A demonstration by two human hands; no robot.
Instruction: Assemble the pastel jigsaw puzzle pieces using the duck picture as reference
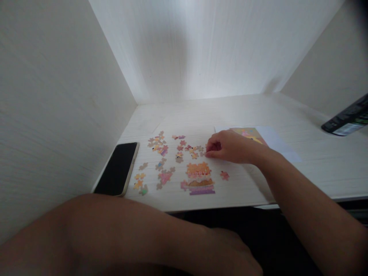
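Small loose jigsaw pieces [161,151] lie scattered over the white desk [287,111]. A joined patch of the puzzle [199,178] in orange and purple sits near the front edge. My right hand [228,147] rests on the desk with its fingers curled at the pieces just right of the scatter; whether it holds one is hidden. My left hand [230,253] hangs low in front of the desk edge, its back to the camera, fingers out of sight.
A black phone [117,168] lies face up at the desk's left edge. A printed picture sheet [260,138] lies behind my right hand. A dark packet [347,119] leans at far right. White walls close in the left, back and right.
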